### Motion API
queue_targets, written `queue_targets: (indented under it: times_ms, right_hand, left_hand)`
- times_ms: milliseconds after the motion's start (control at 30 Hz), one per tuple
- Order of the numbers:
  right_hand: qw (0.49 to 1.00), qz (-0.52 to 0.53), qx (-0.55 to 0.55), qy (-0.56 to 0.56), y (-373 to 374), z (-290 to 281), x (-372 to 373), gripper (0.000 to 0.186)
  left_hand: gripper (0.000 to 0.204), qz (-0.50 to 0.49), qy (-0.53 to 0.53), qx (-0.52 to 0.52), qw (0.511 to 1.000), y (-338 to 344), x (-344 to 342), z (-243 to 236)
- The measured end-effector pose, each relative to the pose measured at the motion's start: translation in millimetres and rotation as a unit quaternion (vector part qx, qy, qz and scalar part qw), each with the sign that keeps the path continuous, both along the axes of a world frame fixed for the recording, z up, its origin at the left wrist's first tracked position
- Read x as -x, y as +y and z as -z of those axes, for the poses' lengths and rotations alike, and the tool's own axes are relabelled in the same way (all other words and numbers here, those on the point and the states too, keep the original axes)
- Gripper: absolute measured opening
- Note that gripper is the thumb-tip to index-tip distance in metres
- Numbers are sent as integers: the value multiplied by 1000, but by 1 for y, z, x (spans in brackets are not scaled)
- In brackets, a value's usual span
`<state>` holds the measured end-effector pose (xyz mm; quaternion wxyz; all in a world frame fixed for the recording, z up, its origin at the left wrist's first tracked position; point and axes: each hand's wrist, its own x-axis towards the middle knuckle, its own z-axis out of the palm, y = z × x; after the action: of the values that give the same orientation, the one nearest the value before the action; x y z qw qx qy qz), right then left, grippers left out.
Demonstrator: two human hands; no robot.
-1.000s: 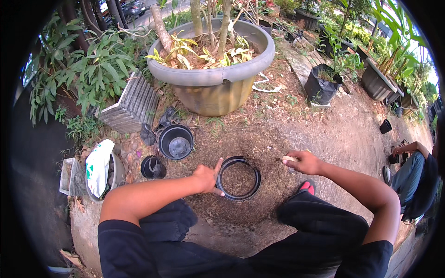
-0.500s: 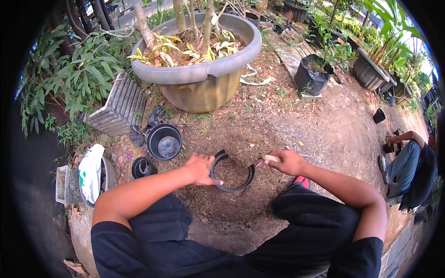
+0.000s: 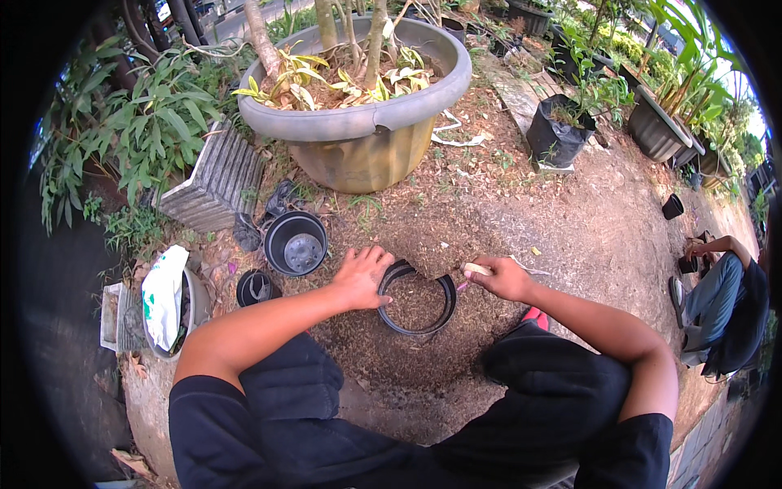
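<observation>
A round black plant pot sits on the dirt between my feet. Brown soil shows inside it, and soil covers part of its far rim. My left hand grips the pot's left side, thumb at the rim and fingers along the outer edge. Just right of the pot, my right hand is closed around a pale wooden handle. The tool's working end cannot be told apart from the soil. A small pink bit shows below the handle.
An empty black pot and a smaller one stand at left, near a white bag. A big grey planter is ahead. A black grow bag stands farther right. Another person sits at the far right.
The handle in my right hand has shifted slightly up and left, and soil now hides the gap in the pot's rim. My left hand stays on the pot.
</observation>
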<state>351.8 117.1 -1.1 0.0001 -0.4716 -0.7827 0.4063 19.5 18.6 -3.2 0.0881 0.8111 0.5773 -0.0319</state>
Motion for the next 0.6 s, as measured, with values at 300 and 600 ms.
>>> queue_targets:
  times_ms: [300,600]
  right_hand:
    - [996,91,-1,-7,3,5,-2,55]
    - [997,81,-10,-5,-3,-2,-12,51]
  left_hand:
    - [23,127,-48,-35,990,21,-18,50]
    - [17,128,0,-57,990,31,-39,53]
